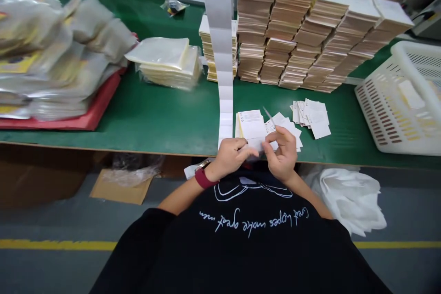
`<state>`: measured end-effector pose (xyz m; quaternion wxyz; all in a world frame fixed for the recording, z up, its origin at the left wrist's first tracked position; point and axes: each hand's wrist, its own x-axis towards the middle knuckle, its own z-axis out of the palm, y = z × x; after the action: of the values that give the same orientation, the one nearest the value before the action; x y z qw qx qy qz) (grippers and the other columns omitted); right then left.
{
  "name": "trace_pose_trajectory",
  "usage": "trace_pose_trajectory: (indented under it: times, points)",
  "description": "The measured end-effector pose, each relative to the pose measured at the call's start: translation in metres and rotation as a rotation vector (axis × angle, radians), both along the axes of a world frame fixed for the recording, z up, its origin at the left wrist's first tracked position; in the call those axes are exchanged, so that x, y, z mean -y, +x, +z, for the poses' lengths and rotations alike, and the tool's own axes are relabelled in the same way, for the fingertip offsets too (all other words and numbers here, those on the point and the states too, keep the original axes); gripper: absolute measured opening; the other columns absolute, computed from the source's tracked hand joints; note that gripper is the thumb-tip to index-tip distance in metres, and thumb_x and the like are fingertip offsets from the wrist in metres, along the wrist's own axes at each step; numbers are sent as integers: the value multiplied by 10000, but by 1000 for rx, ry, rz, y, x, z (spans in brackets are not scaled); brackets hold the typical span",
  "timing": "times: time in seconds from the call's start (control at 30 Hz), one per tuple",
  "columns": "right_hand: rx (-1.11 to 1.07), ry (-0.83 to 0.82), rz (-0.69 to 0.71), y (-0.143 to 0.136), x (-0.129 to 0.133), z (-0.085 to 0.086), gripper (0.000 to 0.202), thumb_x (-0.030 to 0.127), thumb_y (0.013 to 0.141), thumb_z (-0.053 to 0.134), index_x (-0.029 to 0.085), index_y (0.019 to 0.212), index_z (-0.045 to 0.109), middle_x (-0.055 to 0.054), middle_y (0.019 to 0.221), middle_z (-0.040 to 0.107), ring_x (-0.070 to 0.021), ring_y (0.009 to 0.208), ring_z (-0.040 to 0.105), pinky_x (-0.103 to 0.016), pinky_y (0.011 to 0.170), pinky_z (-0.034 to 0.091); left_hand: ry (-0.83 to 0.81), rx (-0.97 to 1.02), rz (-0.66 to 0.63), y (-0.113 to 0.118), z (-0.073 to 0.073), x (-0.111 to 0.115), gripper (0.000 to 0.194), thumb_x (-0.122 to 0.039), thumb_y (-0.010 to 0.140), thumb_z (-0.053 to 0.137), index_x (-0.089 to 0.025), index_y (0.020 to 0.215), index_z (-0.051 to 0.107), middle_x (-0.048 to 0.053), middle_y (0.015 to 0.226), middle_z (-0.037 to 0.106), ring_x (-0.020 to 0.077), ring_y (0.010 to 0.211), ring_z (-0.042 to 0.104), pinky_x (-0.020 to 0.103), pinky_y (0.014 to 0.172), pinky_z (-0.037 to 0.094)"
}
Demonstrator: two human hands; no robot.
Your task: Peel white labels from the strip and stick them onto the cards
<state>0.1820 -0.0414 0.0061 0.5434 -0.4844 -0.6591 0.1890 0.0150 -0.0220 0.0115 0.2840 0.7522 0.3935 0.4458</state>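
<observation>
My left hand [234, 158], with a dark red band at the wrist, is closed at the near edge of the green table. Its thumb and fingers pinch the near edge of a white printed card [255, 143]. Opposite it, my right hand [283, 154] has its fingers curled, and a thin pale strip [269, 117] sticks up from them; its kind is too small to tell. Right-hand fingertips also meet the card's right edge. Just beyond lies a stack of white printed cards [251, 121], with loose cards [292, 132] fanned out beside it.
A segmented white strip [225, 87] runs down to the table edge left of my hands. Tall card stacks [292, 23] stand behind. More cards [319, 117] and a white basket [377, 119] are at right. Plastic-wrapped packs [168, 62] and bagged piles [62, 55] lie left.
</observation>
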Motion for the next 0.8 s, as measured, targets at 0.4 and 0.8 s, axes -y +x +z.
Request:
trace_pose_trajectory:
  times: [0.4, 0.8]
  points:
    - [-217, -313, 1, 8, -45, 12, 435, 194, 791, 606, 268, 1184, 435, 91, 606, 518, -112, 543, 472, -274, 562, 380, 579, -346, 34, -20, -22, -3, 118, -137, 853, 571, -159, 741, 545, 99, 1023, 664, 219, 1017, 607, 369, 806, 549]
    - [-43, -429, 22, -3, -54, 11, 413, 213, 794, 559, 241, 1185, 428, 93, 593, 482, -107, 518, 423, -261, 527, 355, 501, -370, -31, -20, -25, -6, 87, -122, 856, 584, -128, 770, 572, 138, 1184, 663, 253, 1109, 632, 405, 907, 575]
